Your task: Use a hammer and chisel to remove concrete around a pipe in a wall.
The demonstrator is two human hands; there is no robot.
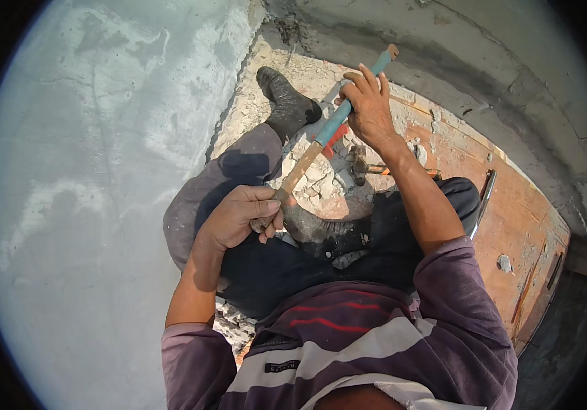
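Observation:
A long bar tool [335, 122], blue-green over its upper part and bare, dusty metal lower down, lies slantwise across my lap. Around its lower end close the fingers and thumb of my left hand [252, 212]. My right hand [367, 107] grips the blue-green part near the notched upper tip. Below my right forearm rests a hammer [359, 165] with an orange and black handle, among broken rubble [319, 182]. Something red [335, 141] shows just behind the bar.
A smooth grey concrete surface [83, 154] rises at the left, a curved concrete wall [477, 92] at the upper right. Plywood [518, 220] with loose chips lies at the right, a metal rod [485, 200] by my knee. My socked foot [288, 100] rests on rubble.

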